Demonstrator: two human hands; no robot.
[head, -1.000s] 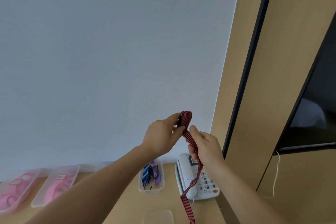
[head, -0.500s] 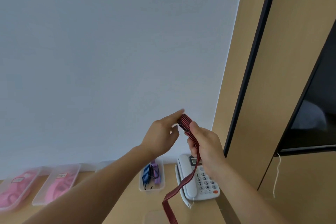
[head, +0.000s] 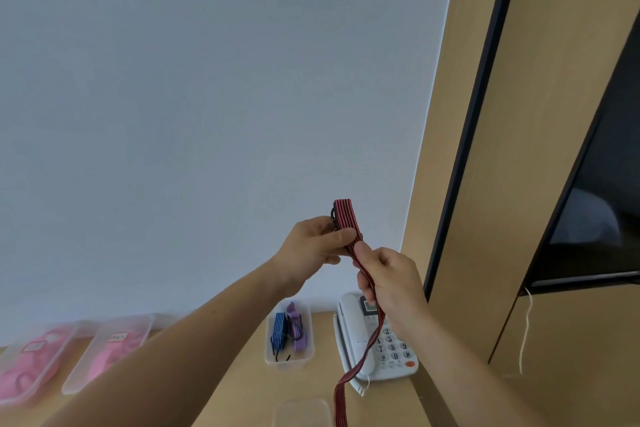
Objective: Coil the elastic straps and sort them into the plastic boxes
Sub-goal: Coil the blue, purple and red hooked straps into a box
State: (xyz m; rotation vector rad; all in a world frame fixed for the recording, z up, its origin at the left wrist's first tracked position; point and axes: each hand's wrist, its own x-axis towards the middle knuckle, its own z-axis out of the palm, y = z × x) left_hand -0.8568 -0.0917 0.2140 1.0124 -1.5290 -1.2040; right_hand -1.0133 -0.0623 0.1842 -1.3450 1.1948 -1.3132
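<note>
1. Behind everything, a pale wall [head: 207, 97] filled most of the view, with a wooden panel [head: 571, 80] edged in black to its right.
2. Below the wall ran a wooden desk [head: 242, 392], seen only along the bottom of the view.
3. At the desk's left stood a far-left box [head: 31, 395] and a neighbouring box [head: 74, 386], both clear plastic with blurred pink contents.
4. A white telephone [head: 353, 329] sat at the desk's right end, beside the panel.
5. Just left of the telephone, a small plastic box [head: 289, 362] held a blue strap [head: 278, 331] and a purple strap [head: 298, 326].
6. The left hand [head: 311, 250], raised before the wall, pinched the folded coil of a red striped strap [head: 346, 218] between thumb and fingers, and the coil's top stood above them.
7. The right hand [head: 391, 281], just beside and below, was curled round the strap's loose length, which hung down past the telephone and out of view.
</note>
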